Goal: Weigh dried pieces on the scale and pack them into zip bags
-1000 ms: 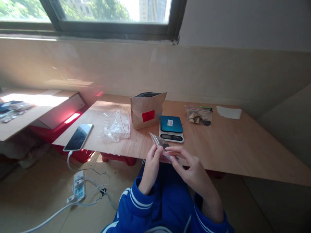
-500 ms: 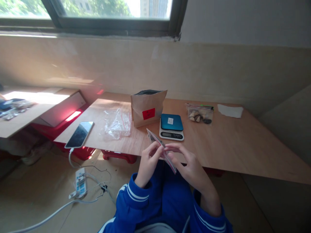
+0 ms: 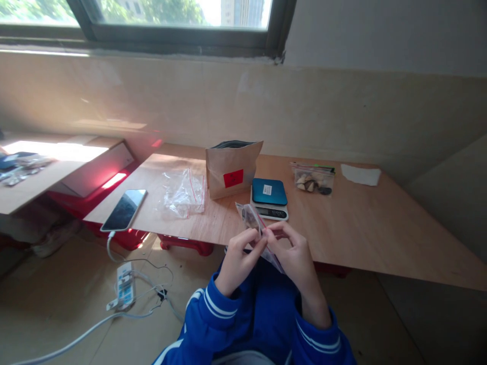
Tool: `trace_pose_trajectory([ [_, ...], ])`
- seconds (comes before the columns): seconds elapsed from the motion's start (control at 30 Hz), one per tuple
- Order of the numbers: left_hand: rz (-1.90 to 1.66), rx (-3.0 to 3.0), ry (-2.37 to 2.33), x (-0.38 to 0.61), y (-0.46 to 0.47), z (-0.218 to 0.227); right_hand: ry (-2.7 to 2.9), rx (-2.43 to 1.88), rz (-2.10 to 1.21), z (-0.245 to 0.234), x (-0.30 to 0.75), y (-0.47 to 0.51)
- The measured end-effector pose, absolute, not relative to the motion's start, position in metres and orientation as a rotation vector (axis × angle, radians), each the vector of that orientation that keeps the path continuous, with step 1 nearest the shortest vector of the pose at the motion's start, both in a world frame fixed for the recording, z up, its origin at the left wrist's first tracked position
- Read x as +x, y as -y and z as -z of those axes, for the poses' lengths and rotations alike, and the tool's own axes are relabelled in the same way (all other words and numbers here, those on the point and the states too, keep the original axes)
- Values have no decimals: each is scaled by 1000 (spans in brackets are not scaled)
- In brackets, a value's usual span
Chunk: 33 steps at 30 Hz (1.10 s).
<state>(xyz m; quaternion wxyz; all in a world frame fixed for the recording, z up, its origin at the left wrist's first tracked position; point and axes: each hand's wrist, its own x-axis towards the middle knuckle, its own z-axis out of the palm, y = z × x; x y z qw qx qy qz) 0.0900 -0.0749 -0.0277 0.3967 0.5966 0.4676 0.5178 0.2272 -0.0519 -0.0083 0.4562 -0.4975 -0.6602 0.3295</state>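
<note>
My left hand and my right hand meet just in front of the table's near edge. Both pinch a small clear zip bag with a red seal line; it holds some dark pieces. The bag tilts up and to the left above my fingers. Right behind it on the wooden table sits a small scale with a teal top. A brown paper pouch with a red label stands open left of the scale.
A heap of empty clear zip bags lies left of the pouch. A phone lies at the table's left corner, its cable running to a power strip on the floor. A filled zip bag and white paper lie at the back right.
My hands have drawn closer together on the small bag, and the fingers of the right hand have curled in. The bag has turned more upright.
</note>
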Motion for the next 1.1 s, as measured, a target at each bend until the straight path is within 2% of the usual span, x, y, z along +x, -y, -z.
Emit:
trace_pose_trajectory([
  [0.1, -1263, 1555, -1134, 86, 77, 24, 1223, -1323, -575, 17, 248, 41],
  [0.2, -1237, 1624, -1159, 84, 80, 25, 1039, -1296, -523, 19, 269, 33],
  [0.37, -1243, 1505, -948, 84, 76, 40, 1011, -1200, -707, 8, 263, 39],
  [0.53, -1507, 1019, -878, 91, 64, 74, 982, -1081, -917, 3, 241, 48],
  [0.6, -1477, 824, -836, 96, 61, 83, 1003, -1065, -950, 4, 235, 49],
  [0.83, -1350, 640, -759, 105, 69, 75, 1078, -1121, -1069, 10, 220, 47],
  [0.9, -1348, 633, -841, 105, 68, 71, 1142, -1167, -968, 13, 219, 46],
  [1.03, -1367, 659, -1024, 102, 63, 70, 1274, -1202, -513, 14, 224, 47],
  [1.1, -1365, 684, -1112, 100, 62, 71, 1430, -1158, -545, 13, 226, 49],
])
